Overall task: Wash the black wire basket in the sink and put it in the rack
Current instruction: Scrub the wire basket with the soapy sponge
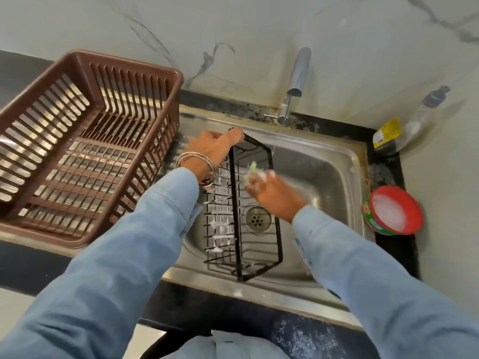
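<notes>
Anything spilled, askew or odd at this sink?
Little stands out. The black wire basket stands on edge in the sink, as expected while scrubbing. A blob of foam sits on the sink's front rim, and the clear bottle leans in the corner.
</notes>
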`<state>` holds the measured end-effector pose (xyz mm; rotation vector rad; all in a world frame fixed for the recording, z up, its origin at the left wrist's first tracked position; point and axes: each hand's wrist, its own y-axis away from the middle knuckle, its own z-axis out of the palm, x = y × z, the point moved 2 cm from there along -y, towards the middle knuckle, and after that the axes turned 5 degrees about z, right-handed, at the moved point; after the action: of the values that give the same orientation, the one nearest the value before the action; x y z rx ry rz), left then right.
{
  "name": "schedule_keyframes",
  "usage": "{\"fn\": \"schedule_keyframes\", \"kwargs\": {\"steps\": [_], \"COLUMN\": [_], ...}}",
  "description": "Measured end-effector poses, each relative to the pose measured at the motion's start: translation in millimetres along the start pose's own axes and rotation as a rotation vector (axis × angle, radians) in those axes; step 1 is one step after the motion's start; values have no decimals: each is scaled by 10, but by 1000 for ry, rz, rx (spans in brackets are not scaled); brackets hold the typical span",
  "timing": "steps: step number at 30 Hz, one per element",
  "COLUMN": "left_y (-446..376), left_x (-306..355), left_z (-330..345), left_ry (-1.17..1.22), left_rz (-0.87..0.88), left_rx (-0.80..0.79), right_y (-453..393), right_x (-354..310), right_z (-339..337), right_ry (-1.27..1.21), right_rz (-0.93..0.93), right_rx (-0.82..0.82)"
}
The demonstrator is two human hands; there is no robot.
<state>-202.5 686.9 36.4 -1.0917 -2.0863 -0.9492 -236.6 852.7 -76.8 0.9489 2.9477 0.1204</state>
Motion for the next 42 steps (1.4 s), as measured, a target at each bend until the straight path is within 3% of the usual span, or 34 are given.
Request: {"fn": "schedule_keyframes", "kwargs": {"steps": [2,4,5,6,9,11,14,16,18,21,24,25,27,31,33,36,39,42], "left_y": [8,7,0,-7,-19,-39,-83,-100,-96,-97,-121,-136,-164,-205,-199,-203,-224,-247], "left_x": [-39,-62,-66,-59,7,45,63,50,57,91,121,124,136,136,131,126,109,79], "left_z": [2,-3,-4,-10,-16,-40,-105,-128,-123,-88,-82,-91,-113,-108,-100,-108,-121,-126], "left_ry": [-3,-3,-14,-25,-50,-47,-58,-60,-57,-73,-70,-66,-68,-86,-104,-103,-76,-55], "left_rz": [3,-7,-10,-3,35,54,78,75,101,153,177,182,196,218,216,211,207,197], "left_rx": [-32,-47,-48,-45,-58,-48,-8,4,0,-5,8,24,66,75,50,33,67,108], "right_y": [137,188,137,89,-54,-47,167,337,330,112,-15,22,158,298,156,-6,127,352], "right_x": [-138,-127,-81,-25,115,102,-163,-250,-205,12,114,99,-54,-251,-120,101,55,-189], "right_z": [138,60,0,-72,-358,-279,-4,49,-26,-191,-234,-187,16,65,-86,-305,-253,102], "right_ry": [146,254,244,237,192,133,111,133,198,203,171,143,141,134,157,153,177,290], "right_rz": [-244,-282,-325,-354,-108,16,-146,-299,-442,-252,-118,-65,-114,-433,-344,-144,-58,-249], "right_rx": [-110,-206,-183,-59,166,134,30,-129,-109,-80,100,74,55,-195,-143,70,97,19]}}
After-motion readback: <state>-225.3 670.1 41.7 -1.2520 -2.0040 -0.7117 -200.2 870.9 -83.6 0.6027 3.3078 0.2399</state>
